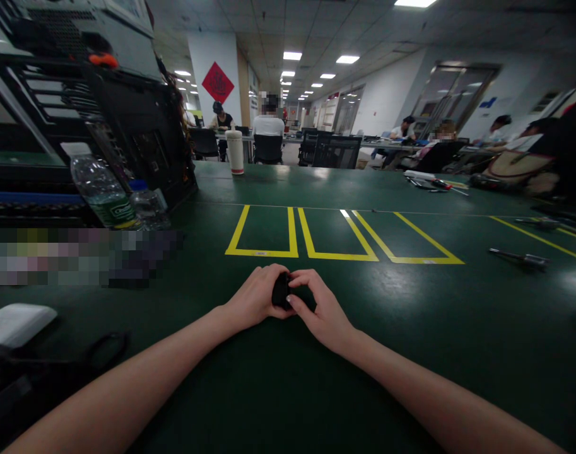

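Note:
A small black object (pixel 281 291) is between my two hands, low over the green table (pixel 288 391); its kind does not show. My left hand (pixel 253 294) is closed around its left side, thumb below and fingers above. On its right side, my right hand (pixel 323 309) pinches with the thumb and index finger at its edge. Part of the black object is hidden by my fingers. Just beyond my hands, yellow tape outlines (pixel 262 253) mark the tabletop.
Plastic bottles (pixel 98 186) and a black metal-framed machine (pixel 146 139) stand at the left. A white cup (pixel 235 151) is farther back. At the right lie a metal tool (pixel 519 257) and a pen-like item (pixel 429 181). A white device (pixel 20 325) sits near left. People sit beyond.

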The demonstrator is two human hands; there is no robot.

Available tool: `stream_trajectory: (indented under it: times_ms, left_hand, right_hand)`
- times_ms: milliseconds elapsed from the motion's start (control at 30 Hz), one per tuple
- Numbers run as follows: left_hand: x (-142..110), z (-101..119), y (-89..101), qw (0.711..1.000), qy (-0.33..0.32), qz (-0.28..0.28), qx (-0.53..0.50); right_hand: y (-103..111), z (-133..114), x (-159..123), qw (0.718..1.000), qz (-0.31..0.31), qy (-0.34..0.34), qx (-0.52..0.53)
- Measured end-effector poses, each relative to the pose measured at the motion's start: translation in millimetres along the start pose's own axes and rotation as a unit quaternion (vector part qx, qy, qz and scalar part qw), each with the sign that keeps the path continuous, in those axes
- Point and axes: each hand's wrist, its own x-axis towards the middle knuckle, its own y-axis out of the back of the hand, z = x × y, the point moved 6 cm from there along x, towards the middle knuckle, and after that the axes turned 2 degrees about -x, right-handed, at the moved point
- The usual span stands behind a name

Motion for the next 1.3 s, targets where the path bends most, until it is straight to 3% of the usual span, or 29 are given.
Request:
stream_trajectory:
  times_ms: [333, 567, 867, 1300]
  left_hand:
    - [0, 2, 0.6, 1.000, -0.001, -0.008, -0.003]
    - [0, 1, 0.6, 1.000, -0.011, 0.002, -0.012]
    - [-1, -4, 0.2, 1.000, -0.017, -0.002, -0.013]
    - [-9, -12, 8.4, 0.997, -0.070, 0.009, 0.003]
  right_hand:
    - [-3, 4, 0, 0.999, -0.029, -0.025, 0.014]
    - [-1, 0, 0, 1.000, -0.014, -0.008, 0.013]
    - [-11, 9, 1, 0.991, -0.068, -0.081, 0.085]
    - [-23, 8, 4, 0.989, -0.061, -0.101, 0.093]
